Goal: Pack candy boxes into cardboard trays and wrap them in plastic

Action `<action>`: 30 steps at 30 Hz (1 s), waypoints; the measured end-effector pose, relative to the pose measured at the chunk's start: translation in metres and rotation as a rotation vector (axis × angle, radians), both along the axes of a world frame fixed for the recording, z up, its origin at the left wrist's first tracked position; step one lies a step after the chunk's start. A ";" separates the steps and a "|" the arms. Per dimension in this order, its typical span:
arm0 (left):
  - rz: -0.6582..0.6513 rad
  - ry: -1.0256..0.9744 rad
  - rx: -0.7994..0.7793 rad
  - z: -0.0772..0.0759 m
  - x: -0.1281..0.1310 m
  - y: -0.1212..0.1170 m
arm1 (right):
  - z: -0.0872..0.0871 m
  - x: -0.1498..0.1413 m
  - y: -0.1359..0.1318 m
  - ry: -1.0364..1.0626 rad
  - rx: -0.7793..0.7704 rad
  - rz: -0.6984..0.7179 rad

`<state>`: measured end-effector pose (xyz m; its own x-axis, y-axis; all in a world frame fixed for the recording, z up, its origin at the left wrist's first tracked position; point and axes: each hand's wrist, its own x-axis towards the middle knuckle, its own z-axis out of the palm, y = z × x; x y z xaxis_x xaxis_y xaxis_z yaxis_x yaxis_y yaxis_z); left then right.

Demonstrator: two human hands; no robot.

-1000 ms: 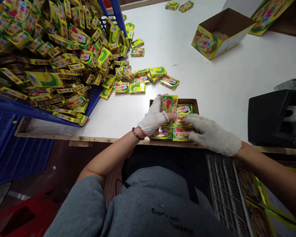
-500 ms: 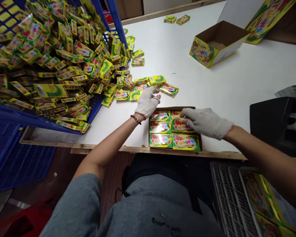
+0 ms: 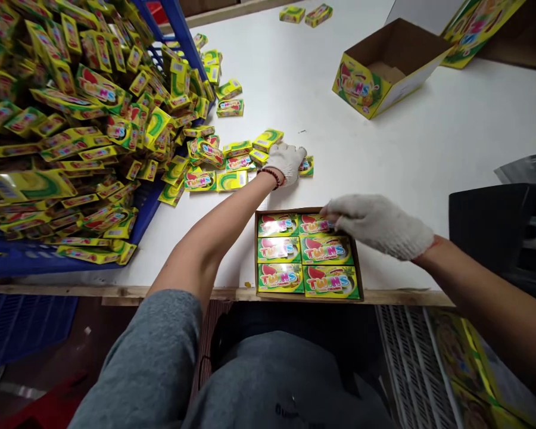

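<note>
My left hand (image 3: 286, 161), in a white knitted glove with bare fingertips, reaches over the loose packs. Its fingers close over a small yellow-green TWINS box (image 3: 307, 166), whose right end shows beside them. My right hand (image 3: 377, 225), gloved the same way, is at the upper right corner of a shallow carton (image 3: 358, 271). Its fingers are stretched out, with the tips at the top right TWINS box (image 3: 315, 224), partly covering it. The carton holds TWINS boxes (image 3: 280, 278) in two columns of three, printed sides up, at the table's front edge.
A blue crate (image 3: 154, 208) heaped with small TWINS boxes (image 3: 100, 86) stands at left, with several spilled beside it. An open display carton (image 3: 386, 74) stands at the back right. A black container (image 3: 486, 223) sits at right. Two small boxes (image 3: 306, 15) lie at the back.
My left hand has moved forward and right onto the loose small box, which has turned. My right hand has moved off the middle right box towards the carton's top right. The view has shifted.
</note>
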<state>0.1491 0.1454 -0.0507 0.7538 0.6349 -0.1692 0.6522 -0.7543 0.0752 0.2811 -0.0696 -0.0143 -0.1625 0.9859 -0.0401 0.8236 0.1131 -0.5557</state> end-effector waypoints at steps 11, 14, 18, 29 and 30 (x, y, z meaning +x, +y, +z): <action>-0.231 -0.345 0.110 0.056 -0.069 -0.128 | -0.002 0.022 0.014 0.441 0.076 -0.408; -0.292 -0.284 0.143 0.037 -0.074 -0.154 | -0.007 0.015 0.001 0.237 0.018 -0.305; -0.280 -0.300 0.083 0.017 -0.075 -0.157 | -0.015 0.013 -0.009 -0.083 0.071 -0.177; -0.395 -0.251 0.118 0.019 -0.095 -0.166 | -0.001 -0.009 -0.024 -0.500 0.133 0.063; -0.387 -0.248 0.099 0.020 -0.095 -0.167 | -0.004 -0.014 -0.026 -0.455 0.158 0.078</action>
<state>0.0539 -0.0214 -0.0311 0.9484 0.3033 0.0928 0.2932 -0.9499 0.1087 0.2670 -0.0958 -0.0183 -0.2370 0.9712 0.0247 0.9646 0.2383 -0.1126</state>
